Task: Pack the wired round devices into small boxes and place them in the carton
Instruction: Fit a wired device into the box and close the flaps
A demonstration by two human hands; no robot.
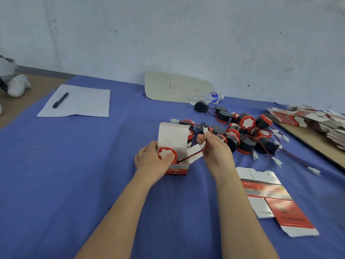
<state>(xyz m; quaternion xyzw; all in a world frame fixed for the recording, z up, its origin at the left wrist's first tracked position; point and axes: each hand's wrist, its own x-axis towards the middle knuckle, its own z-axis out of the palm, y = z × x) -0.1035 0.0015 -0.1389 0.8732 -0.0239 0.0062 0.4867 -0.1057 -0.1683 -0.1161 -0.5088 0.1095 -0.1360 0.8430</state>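
The left hand (151,161) grips the small box (177,170) from its left side, thumb pressing the round device (166,154) seated in the open mouth, red face up. The wire (190,156) leaves the box at its right edge and runs up and to the right, its long axis slanting away from the opening. The right hand (216,152), just beside the box, pinches the wire near its white connector (205,130) and is the nearer hand to the loose end. Judgement: that lead must come leftward and down into the box before closing. No carton is in view.
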